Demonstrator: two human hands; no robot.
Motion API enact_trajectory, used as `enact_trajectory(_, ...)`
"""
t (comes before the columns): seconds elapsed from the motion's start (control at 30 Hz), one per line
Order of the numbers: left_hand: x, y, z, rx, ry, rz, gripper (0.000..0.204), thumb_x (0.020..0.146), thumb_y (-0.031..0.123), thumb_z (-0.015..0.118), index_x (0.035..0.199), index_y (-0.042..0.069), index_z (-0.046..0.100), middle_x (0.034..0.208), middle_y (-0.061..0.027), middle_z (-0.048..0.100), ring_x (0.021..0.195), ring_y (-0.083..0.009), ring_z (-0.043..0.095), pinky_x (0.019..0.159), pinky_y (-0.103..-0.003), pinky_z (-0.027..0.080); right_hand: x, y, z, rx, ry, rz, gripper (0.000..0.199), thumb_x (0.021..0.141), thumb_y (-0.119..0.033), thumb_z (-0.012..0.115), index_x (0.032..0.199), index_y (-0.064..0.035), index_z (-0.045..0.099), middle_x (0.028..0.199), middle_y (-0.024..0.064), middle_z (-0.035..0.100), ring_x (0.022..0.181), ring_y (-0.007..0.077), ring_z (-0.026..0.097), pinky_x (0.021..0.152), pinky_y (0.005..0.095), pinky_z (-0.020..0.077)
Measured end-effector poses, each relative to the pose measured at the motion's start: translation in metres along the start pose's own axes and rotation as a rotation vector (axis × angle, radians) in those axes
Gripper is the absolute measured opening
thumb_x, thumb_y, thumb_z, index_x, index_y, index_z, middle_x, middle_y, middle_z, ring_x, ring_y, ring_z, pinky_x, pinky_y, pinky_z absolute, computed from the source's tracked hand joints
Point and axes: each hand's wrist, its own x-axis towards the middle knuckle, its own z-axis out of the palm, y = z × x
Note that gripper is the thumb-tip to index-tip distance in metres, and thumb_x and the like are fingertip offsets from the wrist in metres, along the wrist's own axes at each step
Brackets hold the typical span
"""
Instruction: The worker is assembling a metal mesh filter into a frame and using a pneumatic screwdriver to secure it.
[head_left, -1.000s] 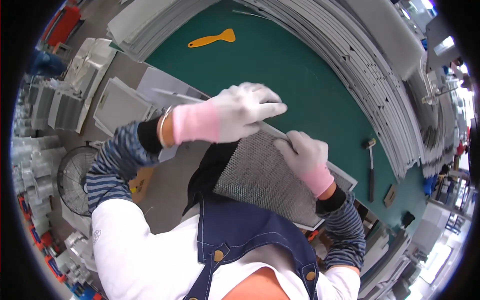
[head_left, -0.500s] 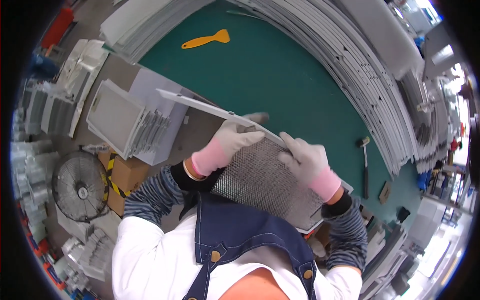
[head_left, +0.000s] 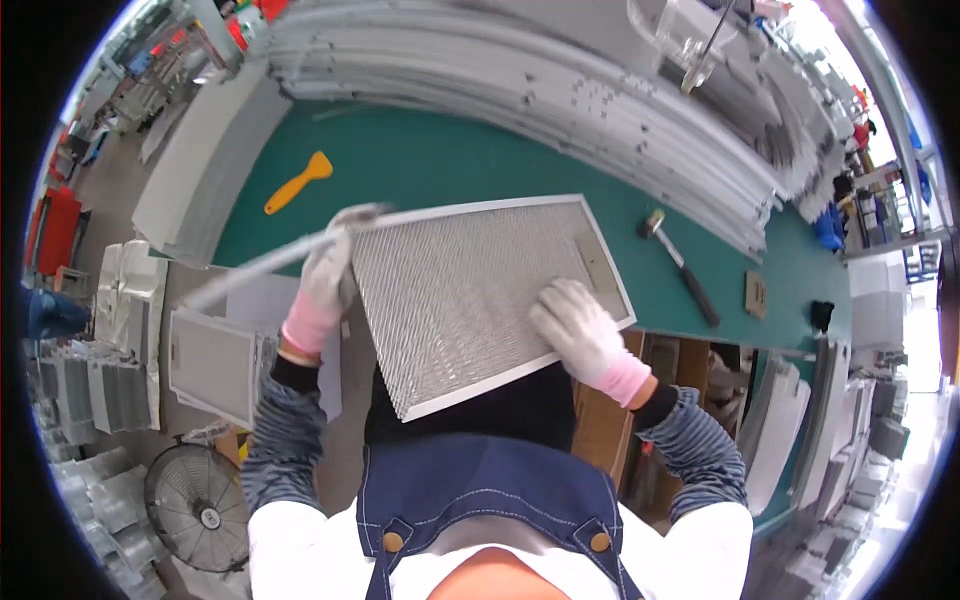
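Observation:
A rectangular metal mesh filter panel [head_left: 460, 290] lies before me, tilted over the near table edge. Pale frame strips border its far, right and near sides, while its left mesh edge is bare. From the far left corner a loose length of frame strip [head_left: 262, 270] sticks out to the left. My left hand [head_left: 335, 262], in a white glove with a pink cuff, is closed around the strip at that corner; its fingertips are blurred. My right hand [head_left: 580, 330], gloved alike, grips the panel's near right part, fingers over the mesh and thumb hidden.
On the green table [head_left: 400, 150] lie a yellow scraper [head_left: 298, 183], a hammer [head_left: 680, 268] and a small tan block [head_left: 755, 294]. Long pale strips [head_left: 540, 100] are stacked along the back. Framed panels [head_left: 213, 365] and a black fan [head_left: 200, 508] stand at the left.
The panel has turned and flattened from its steep tilt, now showing its mesh face. My left hand has moved left to the corner; my right hand has shifted onto the mesh. The view has swung.

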Motion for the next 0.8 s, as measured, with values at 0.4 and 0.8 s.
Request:
enact_trajectory(0.4, 0.037, 0.154, 0.124, 0.386, 0.198, 0.803, 0.02, 0.083, 0.01, 0.072, 0.087, 0.0, 0.054, 0.061, -0.015, 0.053, 0.05, -0.03, 0.057, 0.05, -0.032, 0.045, -0.012, 0.08, 0.035, 1.302, 0.552, 0.689, 0.066, 0.079, 0.003, 0.059, 0.141, 0.0036, 0.035, 0.132, 0.0102, 0.051, 0.124, 0.0197, 0.045, 0.105, 0.034, 0.0372)
enact_trajectory(0.8, 0.043, 0.148, 0.051, 0.42, -0.001, 0.405, 0.026, 0.09, 0.018, 0.066, 0.085, -0.004, 0.054, 0.066, -0.0168, 0.056, 0.06, -0.0286, 0.057, 0.059, -0.035, 0.047, 0.117, 0.03, -0.15, 1.281, 0.692, 0.757, 0.013, 0.088, -0.009, 0.061, 0.093, 0.0013, 0.067, 0.079, -0.0024, 0.062, 0.074, 0.0037, 0.05, 0.068, 0.0204, 0.041)
